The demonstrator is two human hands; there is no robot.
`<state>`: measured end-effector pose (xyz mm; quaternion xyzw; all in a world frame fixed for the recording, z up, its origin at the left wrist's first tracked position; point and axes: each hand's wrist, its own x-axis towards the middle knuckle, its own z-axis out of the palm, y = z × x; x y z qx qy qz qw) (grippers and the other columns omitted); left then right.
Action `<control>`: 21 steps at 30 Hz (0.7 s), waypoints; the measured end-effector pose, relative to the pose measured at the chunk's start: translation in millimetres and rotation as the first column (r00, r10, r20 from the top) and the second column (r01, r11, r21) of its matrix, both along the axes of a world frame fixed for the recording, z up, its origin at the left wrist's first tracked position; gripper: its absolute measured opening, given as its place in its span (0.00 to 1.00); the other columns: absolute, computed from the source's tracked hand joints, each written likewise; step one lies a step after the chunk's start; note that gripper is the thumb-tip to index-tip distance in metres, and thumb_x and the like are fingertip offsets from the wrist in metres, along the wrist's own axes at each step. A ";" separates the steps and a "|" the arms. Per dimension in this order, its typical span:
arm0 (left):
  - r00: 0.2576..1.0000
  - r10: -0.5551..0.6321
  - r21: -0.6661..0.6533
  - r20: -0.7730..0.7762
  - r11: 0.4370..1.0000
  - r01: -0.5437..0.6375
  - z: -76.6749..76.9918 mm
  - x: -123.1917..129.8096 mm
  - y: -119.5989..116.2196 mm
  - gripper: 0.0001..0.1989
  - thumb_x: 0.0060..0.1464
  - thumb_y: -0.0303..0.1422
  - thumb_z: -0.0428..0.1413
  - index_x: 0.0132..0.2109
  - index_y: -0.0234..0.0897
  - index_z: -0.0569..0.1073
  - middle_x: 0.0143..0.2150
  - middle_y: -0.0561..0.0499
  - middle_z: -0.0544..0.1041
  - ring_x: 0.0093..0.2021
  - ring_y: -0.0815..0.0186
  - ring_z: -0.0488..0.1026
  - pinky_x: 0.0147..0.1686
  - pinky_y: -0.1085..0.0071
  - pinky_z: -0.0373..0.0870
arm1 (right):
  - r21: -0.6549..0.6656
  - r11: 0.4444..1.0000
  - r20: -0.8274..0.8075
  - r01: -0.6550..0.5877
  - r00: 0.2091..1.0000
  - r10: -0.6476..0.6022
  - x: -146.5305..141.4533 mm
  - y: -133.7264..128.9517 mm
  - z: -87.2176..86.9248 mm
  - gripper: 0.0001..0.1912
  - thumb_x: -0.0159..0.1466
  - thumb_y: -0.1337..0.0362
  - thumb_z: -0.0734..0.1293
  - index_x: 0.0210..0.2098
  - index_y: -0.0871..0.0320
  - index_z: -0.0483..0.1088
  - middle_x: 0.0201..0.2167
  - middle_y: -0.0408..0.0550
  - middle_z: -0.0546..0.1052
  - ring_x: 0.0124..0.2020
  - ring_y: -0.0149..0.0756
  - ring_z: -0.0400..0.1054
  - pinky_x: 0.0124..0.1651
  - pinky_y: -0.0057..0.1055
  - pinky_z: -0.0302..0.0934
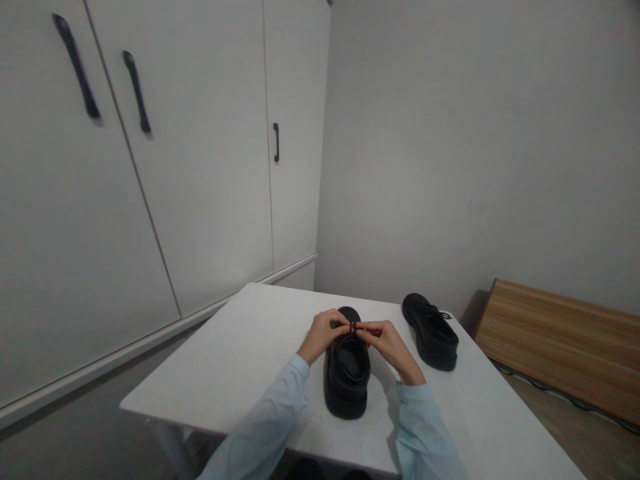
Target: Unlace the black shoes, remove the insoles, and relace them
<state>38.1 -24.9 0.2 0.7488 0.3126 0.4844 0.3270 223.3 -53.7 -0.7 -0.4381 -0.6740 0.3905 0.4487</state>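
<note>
A black shoe (347,387) stands on the white table (225,353), its heel toward me and its toe pointing away. Over its lacing, my left hand (326,332) pinches the dark shoelace from the left side. My right hand (383,340) pinches the lace from the right, its fingertips almost touching those of the left. The exact shape of the lace between the fingers is too small to make out. A second black shoe (436,347), with its lace in a bow, rests at the table's right edge.
White cabinets (210,167) with dark handles line the left side. A grey wall (450,147) rises behind the table. To the right, a wooden board (560,340) leans near the wall, with a dark cable (560,395) along its lower edge.
</note>
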 end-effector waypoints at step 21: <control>0.996 -0.081 -0.174 -0.047 0.982 0.072 -2.9 -1.8 5.6 0.08 0.47 0.33 0.59 0.31 0.32 0.77 0.32 0.48 0.76 0.36 0.65 0.70 0.37 0.72 0.63 | 0.273 0.956 0.464 0.111 0.855 -0.232 -8.2 -14.1 17.3 0.15 0.60 0.59 0.63 0.41 0.57 0.78 0.29 0.50 0.80 0.27 0.38 0.69 0.32 0.31 0.58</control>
